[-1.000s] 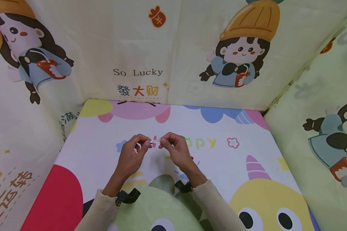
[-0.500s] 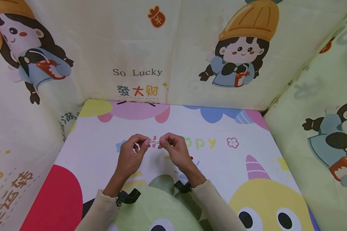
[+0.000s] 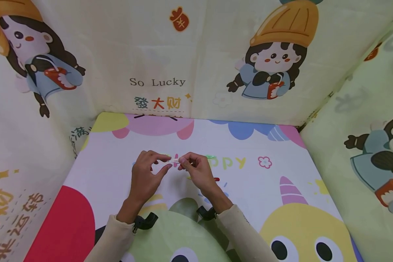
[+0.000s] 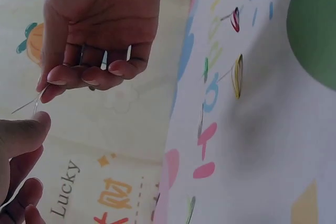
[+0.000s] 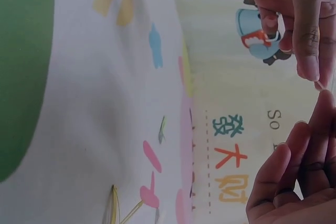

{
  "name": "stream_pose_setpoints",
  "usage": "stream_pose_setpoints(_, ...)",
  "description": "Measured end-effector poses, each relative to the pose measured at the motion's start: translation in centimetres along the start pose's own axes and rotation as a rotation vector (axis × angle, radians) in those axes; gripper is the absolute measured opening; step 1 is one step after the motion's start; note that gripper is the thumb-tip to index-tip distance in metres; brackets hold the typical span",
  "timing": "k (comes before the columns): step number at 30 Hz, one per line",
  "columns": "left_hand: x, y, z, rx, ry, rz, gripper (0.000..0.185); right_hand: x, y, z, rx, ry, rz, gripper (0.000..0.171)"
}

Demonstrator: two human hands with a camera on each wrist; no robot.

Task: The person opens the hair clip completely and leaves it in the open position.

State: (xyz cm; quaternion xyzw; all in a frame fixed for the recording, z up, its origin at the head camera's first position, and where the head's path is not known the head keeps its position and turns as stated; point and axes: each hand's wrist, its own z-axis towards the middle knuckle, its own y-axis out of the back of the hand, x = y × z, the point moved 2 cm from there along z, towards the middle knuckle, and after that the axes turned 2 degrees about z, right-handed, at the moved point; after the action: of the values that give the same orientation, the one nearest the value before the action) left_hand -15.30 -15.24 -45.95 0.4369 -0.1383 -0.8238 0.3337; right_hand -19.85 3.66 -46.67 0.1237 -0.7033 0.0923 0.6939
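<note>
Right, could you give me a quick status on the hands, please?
Right hand pinching thin strip. Left hand fingertips at its other end, grip unclear. Both above mat; nothing blocking.

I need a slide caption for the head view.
Two hands pinch a thin pale strip above a cartoon-printed mat.

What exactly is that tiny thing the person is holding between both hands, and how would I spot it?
Start at the colourful cartoon mat, then find the two hands above its middle. Between the left hand and the right hand spans a thin pale strip, pinched in the fingertips. Unlike the small green, yellow and red pieces lying on the mat nearby, it is held in the air.
</note>
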Motion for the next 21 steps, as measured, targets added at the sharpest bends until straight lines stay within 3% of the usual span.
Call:
stream_pose_setpoints(7,0.23,-0.05,0.12,-0.024,-0.038,0.035,0.024,-0.10,-0.17,0.13,0.028,-0.016,0.010,0.019)
stream_pose_setpoints(14,0.26,-0.01,0.05,0.010,-0.039,0.039,0.023,-0.06,-0.19,0.05,0.046,-0.019,-0.011,0.018)
stream_pose_setpoints(21,0.48,0.10,-0.10,0.046,-0.016,0.028,0.021,-0.18,-0.06,-0.01,0.036,0.088,-0.109,0.012)
